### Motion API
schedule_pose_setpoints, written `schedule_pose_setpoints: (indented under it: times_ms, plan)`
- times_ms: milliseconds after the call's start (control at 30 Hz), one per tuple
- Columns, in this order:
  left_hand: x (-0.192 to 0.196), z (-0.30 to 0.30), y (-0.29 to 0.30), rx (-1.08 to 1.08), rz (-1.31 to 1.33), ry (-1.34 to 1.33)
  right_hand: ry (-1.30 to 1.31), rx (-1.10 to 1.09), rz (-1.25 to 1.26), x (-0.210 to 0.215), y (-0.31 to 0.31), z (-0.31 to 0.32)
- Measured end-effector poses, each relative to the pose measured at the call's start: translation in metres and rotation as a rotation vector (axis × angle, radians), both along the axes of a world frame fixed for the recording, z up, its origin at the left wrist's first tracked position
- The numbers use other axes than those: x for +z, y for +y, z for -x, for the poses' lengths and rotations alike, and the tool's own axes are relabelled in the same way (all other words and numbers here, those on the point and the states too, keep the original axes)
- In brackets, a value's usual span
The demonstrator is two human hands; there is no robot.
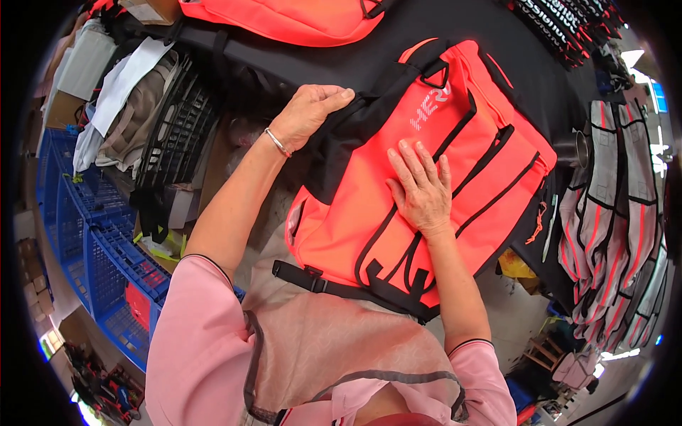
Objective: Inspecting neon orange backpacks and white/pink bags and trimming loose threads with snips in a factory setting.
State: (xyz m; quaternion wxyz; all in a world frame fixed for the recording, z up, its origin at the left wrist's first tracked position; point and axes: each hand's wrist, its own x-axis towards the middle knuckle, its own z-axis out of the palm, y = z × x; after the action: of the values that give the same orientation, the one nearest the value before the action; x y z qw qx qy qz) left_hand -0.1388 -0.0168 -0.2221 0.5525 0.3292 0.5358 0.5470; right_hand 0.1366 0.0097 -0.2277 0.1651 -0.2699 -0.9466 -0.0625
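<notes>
A bright orange-red backpack (355,231) with black side fabric lies before me at the table's front edge. Thin black cords and bands run across its front, and a pale print marks its upper part. My right hand (424,186) rests flat on that front, fingers stretched out. At the bag's left side, my left hand (312,117) has its fingers closed on the edge of the black fabric (362,128); the fingertips are partly hidden. A black strap with a buckle (310,279) hangs from the bag's lower end against my apron.
Another orange bag (291,20) lies farther back on the black-covered table (277,64). Blue plastic crates (106,248) and piled fabric (135,106) stand at my left. Grey straps with orange stripes (607,206) hang at the right. Black printed pieces (568,28) are stacked at the back right.
</notes>
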Motion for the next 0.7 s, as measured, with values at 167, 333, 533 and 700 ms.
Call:
schedule_pose_setpoints:
  times_ms: [167,333,533,700]
  plan:
    - [0.023,-0.011,-0.014,0.005,0.054,-0.274,-0.002,-0.004,0.014,0.0,0.0,-0.002]
    - [0.006,-0.016,-0.022,0.022,-0.061,0.093,-0.014,0.003,0.013,0.003,-0.002,-0.001]
    - [0.005,-0.034,-0.024,0.168,-0.131,0.337,-0.005,0.001,0.01,0.001,-0.002,-0.001]
    - [-0.004,-0.044,-0.023,0.301,-0.235,0.465,-0.01,-0.004,0.01,0.003,-0.002,-0.001]
